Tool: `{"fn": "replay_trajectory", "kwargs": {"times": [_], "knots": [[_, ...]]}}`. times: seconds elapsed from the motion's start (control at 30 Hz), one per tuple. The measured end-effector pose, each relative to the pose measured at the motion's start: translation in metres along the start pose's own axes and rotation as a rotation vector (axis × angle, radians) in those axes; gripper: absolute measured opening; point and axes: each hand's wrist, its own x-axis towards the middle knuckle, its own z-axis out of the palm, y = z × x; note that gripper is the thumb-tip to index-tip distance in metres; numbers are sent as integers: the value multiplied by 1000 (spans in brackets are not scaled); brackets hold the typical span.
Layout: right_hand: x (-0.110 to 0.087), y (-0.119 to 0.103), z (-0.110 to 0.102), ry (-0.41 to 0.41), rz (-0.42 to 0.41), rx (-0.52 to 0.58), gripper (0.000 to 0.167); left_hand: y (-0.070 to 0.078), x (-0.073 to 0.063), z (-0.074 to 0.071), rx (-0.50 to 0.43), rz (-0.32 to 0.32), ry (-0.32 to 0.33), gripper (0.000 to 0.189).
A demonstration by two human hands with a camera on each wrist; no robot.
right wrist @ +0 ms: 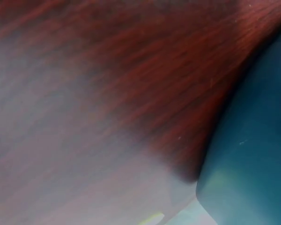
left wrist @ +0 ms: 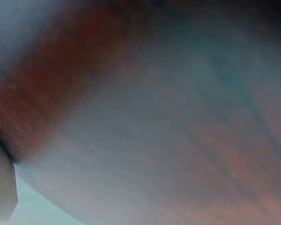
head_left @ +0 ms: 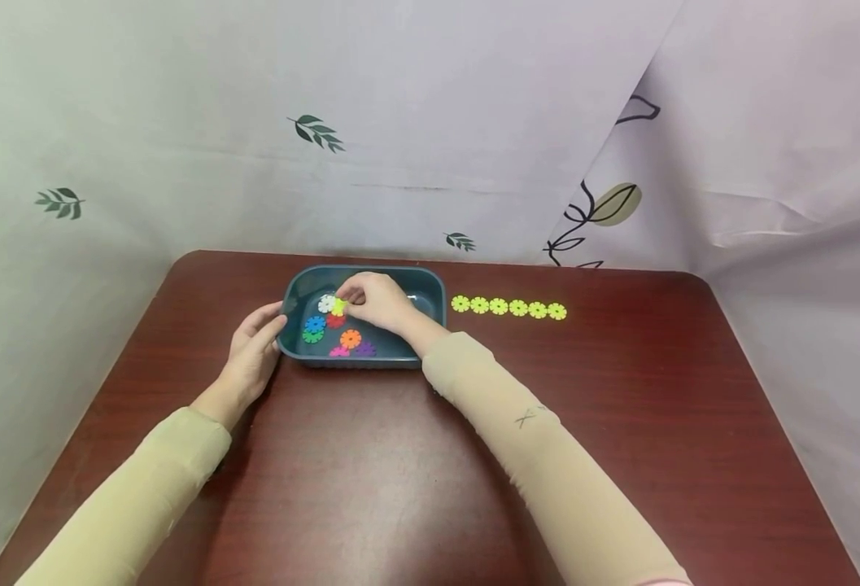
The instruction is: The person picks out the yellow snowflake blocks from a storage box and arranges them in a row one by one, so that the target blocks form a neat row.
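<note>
A dark blue-green plastic tray (head_left: pixel 435 305) stands near the back of the table. My left hand (head_left: pixel 248 356) holds it by the left rim, thumb at the edge. Inside the tray, my right hand (head_left: pixel 380 303) pinches a yellow snowflake disc (head_left: pixel 338 308) between thumb and fingers. White (head_left: pixel 325 303), red (head_left: pixel 336 321), blue (head_left: pixel 316 323) and green discs (head_left: pixel 313 336) lie close to it. Orange (head_left: pixel 351 338), pink (head_left: pixel 339 352) and purple discs (head_left: pixel 365 349) sit nearer the tray's front wall. The right wrist view catches the tray's outer side (right wrist: pixel 253 154); neither wrist view shows the pinched disc.
To the right of the tray runs a straight row of several yellow snowflake discs (head_left: pixel 499 307) on the reddish-brown table (head_left: pixel 620 423). Behind the table hangs a pale cloth (head_left: pixel 415 122) with leaf prints. The left wrist view is mostly blurred table surface.
</note>
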Motion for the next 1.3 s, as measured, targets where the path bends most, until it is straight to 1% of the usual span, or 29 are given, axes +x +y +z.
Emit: {"fn": "replay_trajectory", "kwargs": {"times": [0.1, 0.3, 0.37, 0.53, 0.73, 0.93, 1.07, 1.2, 1.3], "knots": [[1, 0, 0, -8, 0, -28, 30, 0, 0, -1, 6, -4, -2, 16], [4, 2, 0, -30, 14, -49, 36, 1, 0, -1, 13, -5, -1, 17], [4, 2, 0, -37, 16, -58, 38, 1, 1, -1, -2, -3, -1, 17], [4, 2, -1, -52, 6, -97, 41, 2, 1, 0, -16, -11, 3, 17], [4, 3, -2, -52, -23, -163, 40, 2, 1, 1, 8, -25, 13, 17], [4, 3, -2, -95, -35, -220, 43, 2, 0, 1, 5, -26, 4, 18], [3, 2, -2, -108, -28, -233, 42, 1, 0, 2, -11, -14, -4, 18], [3, 1, 0, -102, -14, -252, 38, 1, 1, 1, -40, -9, -1, 19], [3, 0, 0, -96, -8, -264, 35, 1, 1, 1, -41, -11, 1, 19]]}}
